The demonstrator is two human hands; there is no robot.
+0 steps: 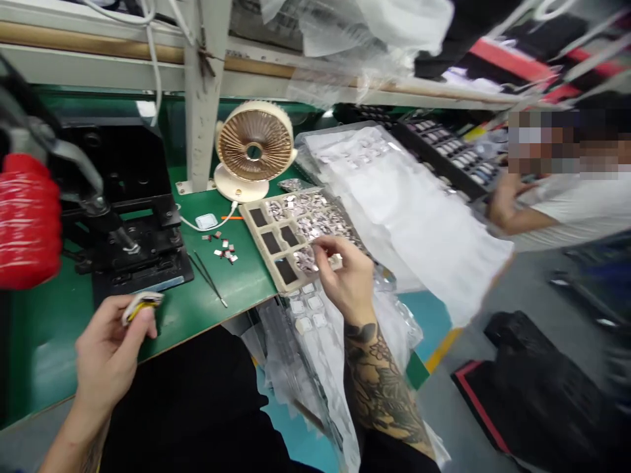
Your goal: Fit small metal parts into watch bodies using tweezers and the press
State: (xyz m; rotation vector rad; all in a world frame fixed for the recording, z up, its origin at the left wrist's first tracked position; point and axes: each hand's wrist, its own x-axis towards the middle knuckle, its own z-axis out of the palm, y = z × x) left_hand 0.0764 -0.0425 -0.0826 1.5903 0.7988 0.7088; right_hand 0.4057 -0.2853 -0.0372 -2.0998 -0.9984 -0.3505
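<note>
My left hand (111,348) is closed on a small white case (129,309) with something yellow inside, over the front edge of the green table (197,318). With thumb and fingers together, my right hand (348,279) is over the front right part of a beige compartment tray (271,266); what its fingertips hold, if anything, is hidden. Small silvery pieces (315,223) fill several compartments, and dark pads (285,270) show in the left ones. Left of the tray lie tweezers (211,281) and several small red and white parts (227,249).
A black press fixture (148,230) with a red-wrapped handle (29,220) stands at left. Behind the tray are a beige fan (255,148) and a metal post (200,105). White sheets (404,203) lie to the right. A person (557,190) sits at far right.
</note>
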